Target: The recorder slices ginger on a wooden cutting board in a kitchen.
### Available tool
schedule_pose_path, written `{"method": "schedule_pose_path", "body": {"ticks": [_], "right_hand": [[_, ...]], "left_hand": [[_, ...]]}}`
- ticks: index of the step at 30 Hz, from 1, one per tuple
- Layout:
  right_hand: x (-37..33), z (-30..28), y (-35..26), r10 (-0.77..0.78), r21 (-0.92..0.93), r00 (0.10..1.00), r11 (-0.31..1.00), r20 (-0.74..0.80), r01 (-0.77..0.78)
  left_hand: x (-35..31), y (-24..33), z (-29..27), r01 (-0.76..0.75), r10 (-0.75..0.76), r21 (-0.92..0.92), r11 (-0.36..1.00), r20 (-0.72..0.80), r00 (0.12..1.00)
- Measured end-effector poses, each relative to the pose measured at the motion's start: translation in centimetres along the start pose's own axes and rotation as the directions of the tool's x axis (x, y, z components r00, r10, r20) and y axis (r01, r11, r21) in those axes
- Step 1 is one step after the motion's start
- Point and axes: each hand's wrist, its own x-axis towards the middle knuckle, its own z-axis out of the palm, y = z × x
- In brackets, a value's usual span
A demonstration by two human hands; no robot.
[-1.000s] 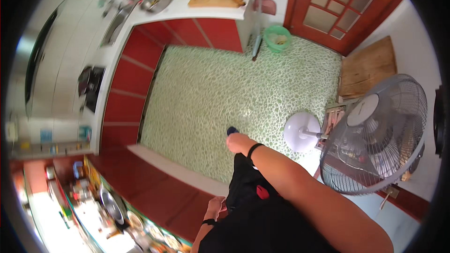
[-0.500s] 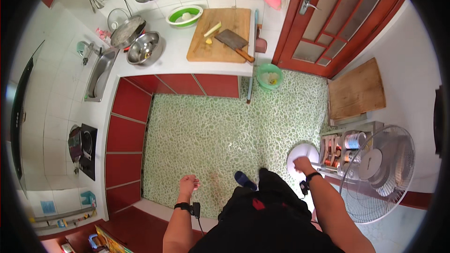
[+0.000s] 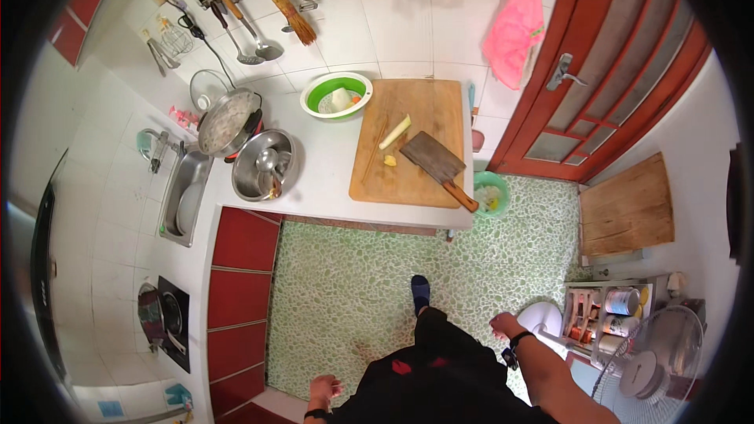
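Left hand (image 3: 323, 389) hung empty at the hip, fingers loosely apart, above the pebbled floor (image 3: 345, 298). Cleaver (image 3: 440, 166) lay flat on the cutting board (image 3: 408, 141), far ahead. Right hand (image 3: 504, 325) swung free near the fan base (image 3: 542, 319), fingers curled, holding nothing.

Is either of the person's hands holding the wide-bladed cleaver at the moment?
No, the wooden-handled cleaver lies on the wooden cutting board; left hand and right hand are empty.

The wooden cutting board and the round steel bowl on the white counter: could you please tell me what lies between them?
In the head view, only bare white counter separates the wooden cutting board from the round steel bowl; nothing stands there.
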Motion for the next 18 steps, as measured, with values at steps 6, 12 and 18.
{"method": "schedule_pose_path", "body": {"ticks": [6,12,18], "right_hand": [[9.1,-11.8,-12.3,-0.405,-0.323,0.882,0.891,-0.243,0.320],[3.1,-28.3,-29.4,-0.308,0.145,0.796,0.887,-0.521,0.438],[4.3,-39.0,-37.9,-0.118,0.158,0.721,0.940,-0.683,0.303]], "left_hand": [[1.6,5.3,-4.2,0.026,-0.025,0.046,0.999,-0.011,1.000],[4.7,17.1,-2.0,0.032,-0.038,-0.143,0.989,-0.038,0.999],[12.6,26.5,-1.0,0.023,-0.023,0.004,1.000,0.097,0.995]]}}
